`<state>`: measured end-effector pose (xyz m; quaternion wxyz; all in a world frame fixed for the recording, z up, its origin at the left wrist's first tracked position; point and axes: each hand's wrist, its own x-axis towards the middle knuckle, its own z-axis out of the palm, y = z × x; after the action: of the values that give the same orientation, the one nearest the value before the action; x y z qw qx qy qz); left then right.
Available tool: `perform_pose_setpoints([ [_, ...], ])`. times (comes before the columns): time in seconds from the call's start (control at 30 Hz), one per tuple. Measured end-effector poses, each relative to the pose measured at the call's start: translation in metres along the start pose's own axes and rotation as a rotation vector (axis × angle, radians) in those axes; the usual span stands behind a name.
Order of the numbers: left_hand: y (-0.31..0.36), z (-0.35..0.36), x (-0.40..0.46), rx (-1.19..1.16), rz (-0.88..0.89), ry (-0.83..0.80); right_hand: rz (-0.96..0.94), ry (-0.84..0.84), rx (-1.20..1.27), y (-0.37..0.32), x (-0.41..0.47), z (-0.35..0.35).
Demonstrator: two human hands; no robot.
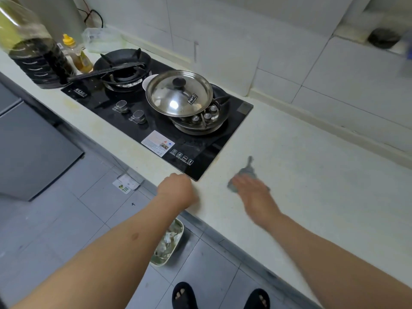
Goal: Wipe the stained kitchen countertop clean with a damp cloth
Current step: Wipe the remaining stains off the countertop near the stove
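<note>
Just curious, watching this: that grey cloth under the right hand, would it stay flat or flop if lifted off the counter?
Probably flop: the grey cloth lies crumpled, with a thin tail trailing away from the right hand. It looks thin and likely light. Pressed flat on the countertop, it should slide rather than roll.

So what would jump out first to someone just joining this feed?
Probably the shiny steel lid with its black knob, sitting on the right burner of the black hob. Next, the right hand pressing a grey cloth on the pale countertop, just right of the hob's near corner.
</note>
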<state>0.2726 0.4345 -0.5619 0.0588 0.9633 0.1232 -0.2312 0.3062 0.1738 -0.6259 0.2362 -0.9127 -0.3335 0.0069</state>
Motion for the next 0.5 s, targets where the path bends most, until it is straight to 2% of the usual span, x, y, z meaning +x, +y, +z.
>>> perform_pose_setpoints([
  [0.07, -0.006, 0.005, 0.004, 0.001, -0.042, -0.032, 0.172, 0.039, -0.09, 0.032, 0.0, -0.02],
  [0.17, -0.017, 0.014, 0.013, -0.002, -0.031, -0.008, 0.559, -0.054, -0.183, 0.046, 0.021, -0.014],
  [0.2, -0.019, 0.016, 0.016, -0.002, -0.026, 0.004, 0.63, -0.061, -0.196, 0.042, 0.029, -0.006],
  [0.4, -0.021, 0.019, 0.017, -0.002, -0.02, 0.03, 0.6, -0.084, -0.216, -0.021, 0.057, 0.042],
  [0.5, -0.033, 0.006, 0.011, -0.074, 0.029, -0.017, 0.539, -0.106, -0.192, -0.051, 0.05, 0.054],
])
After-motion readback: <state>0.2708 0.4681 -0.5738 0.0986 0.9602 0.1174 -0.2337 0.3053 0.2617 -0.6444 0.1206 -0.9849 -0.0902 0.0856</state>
